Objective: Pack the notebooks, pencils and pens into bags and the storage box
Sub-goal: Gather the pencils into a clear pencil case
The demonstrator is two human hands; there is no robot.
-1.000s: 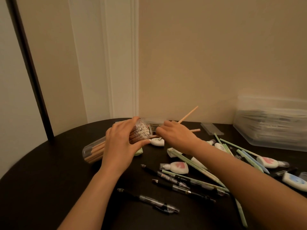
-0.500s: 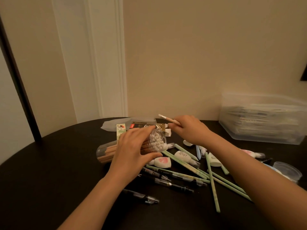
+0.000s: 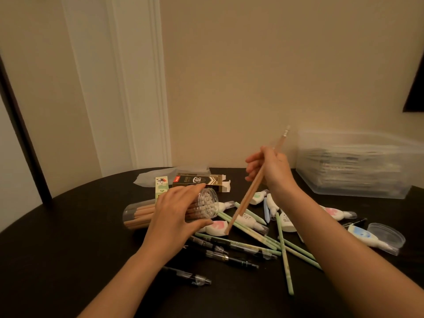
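A clear plastic tube [image 3: 137, 214] full of wooden pencils lies on its side on the dark round table [image 3: 57, 249], its open mouth facing right. My left hand [image 3: 176, 216] rests over it and grips it. My right hand [image 3: 268, 171] is raised above the table and holds one wooden pencil [image 3: 250, 191] steeply tilted, eraser end up, tip down near the tube's mouth. Green pencils [image 3: 284, 255] and black pens [image 3: 229, 258] lie scattered in front of the hands.
A clear storage box [image 3: 358, 166] stands at the back right by the wall. A black-and-gold pen carton [image 3: 199, 181], a small green box [image 3: 161, 187] and a plastic bag [image 3: 149, 177] sit behind the tube. Correction-tape dispensers [image 3: 282, 216] and a clear lid [image 3: 387, 235] lie among the pencils.
My right hand has lifted the wooden pencil and swung it from flat to steeply tilted, tip pointing down toward the tube's mouth. My left hand stays on the tube.
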